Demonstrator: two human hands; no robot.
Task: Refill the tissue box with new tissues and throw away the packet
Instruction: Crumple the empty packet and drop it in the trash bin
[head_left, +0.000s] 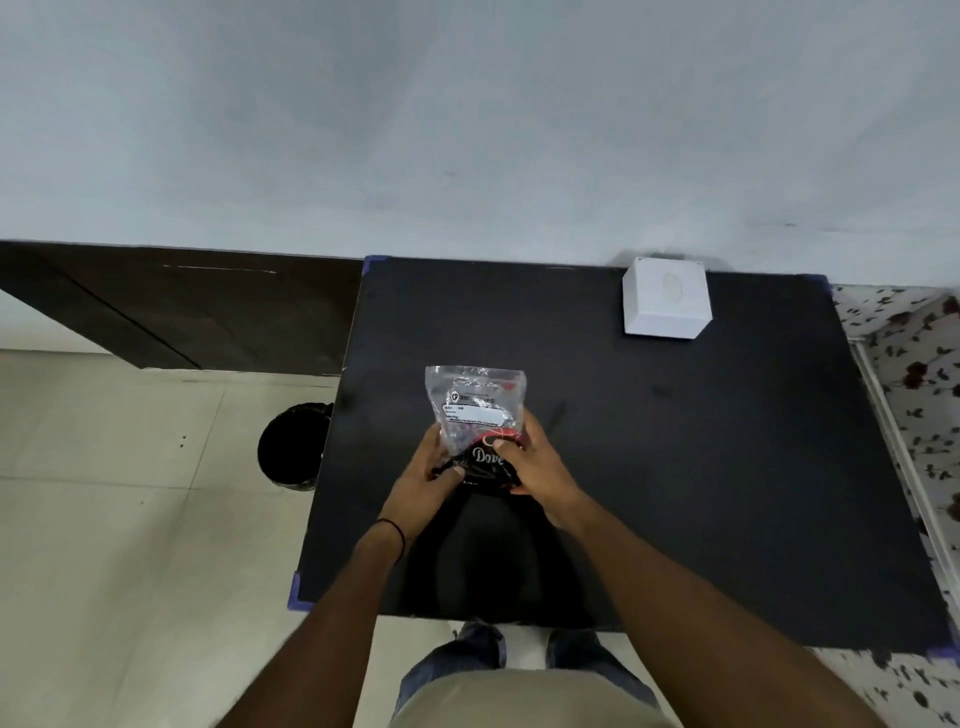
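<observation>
Already gripped from both sides: clear crinkled plastic tissue packet with a dark red-and-black printed lower part (475, 415), pinched at its near end between left hand (434, 475) and right hand (530, 462), thumbs on top, fingers curled underneath. Long axis running straight away from the hands, clear far end sticking out beyond the fingertips, over the black matte tabletop (675, 467). Whether sealed or torn open, cannot tell.

Ahead and well off to the right of the hands: white square tissue box with an oval top slot (666, 297), at the table's far edge, well apart from the packet. Right hand nearer to it, so probably the one to reach or to carry tissues over.

Left of the left hand, below the table edge: round black-lined waste bin (293, 447), nearer that hand for dropping the packet later.
</observation>
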